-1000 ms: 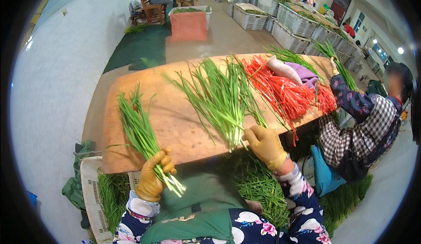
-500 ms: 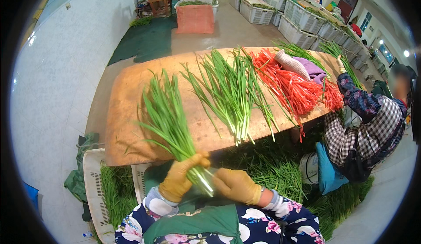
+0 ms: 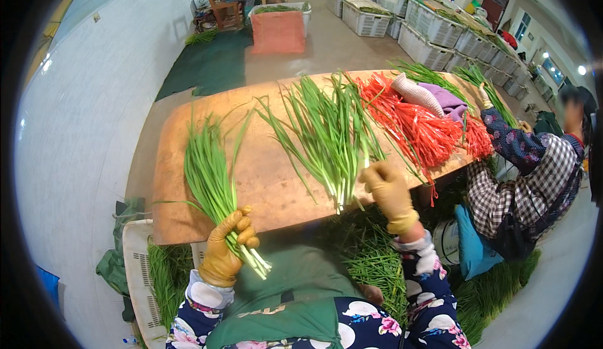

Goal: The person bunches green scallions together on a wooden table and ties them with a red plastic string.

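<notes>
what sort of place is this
Likely a vegetable sorting or packing workroom: white crates stand in rows, and long green stalks lie beside a heap of red strips on the wooden table.

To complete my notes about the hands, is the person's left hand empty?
No, the left hand is closed around a bunch of green stalks.

Slim bunch of green stalks [image 3: 210,173], white-ended, slants up from the left hand [image 3: 227,252], leaf tips over the surface [image 3: 270,189]; looser, fanned pile [image 3: 330,135] lies to its right, pale ends nearest.
</notes>
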The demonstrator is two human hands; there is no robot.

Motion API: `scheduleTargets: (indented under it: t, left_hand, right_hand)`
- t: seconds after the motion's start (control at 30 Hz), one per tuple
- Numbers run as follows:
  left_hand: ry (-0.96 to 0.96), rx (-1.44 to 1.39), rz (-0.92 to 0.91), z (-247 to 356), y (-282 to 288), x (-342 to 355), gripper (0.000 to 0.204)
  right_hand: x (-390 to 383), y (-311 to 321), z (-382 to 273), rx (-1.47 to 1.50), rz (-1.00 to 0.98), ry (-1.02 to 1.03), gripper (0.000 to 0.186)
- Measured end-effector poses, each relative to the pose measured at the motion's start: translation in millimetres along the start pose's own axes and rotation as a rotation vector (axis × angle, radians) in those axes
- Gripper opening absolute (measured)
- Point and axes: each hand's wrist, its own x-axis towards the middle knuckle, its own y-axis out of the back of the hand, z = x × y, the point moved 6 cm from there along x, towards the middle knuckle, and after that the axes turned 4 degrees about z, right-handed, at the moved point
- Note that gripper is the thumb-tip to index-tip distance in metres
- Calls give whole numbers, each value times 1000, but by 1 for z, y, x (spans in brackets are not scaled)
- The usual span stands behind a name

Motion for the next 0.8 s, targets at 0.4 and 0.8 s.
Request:
scheduleTargets:
  t: [0.4, 0.8]
  left_hand:
    - [-85, 758, 289, -46, 6, -10, 22]
    - [17, 602, 140, -70, 20, -1, 27]
  right_hand:
    - [-127, -95, -39, -719, -174, 835, 15]
    - [-127, -108, 53, 386, -633, -312, 26]
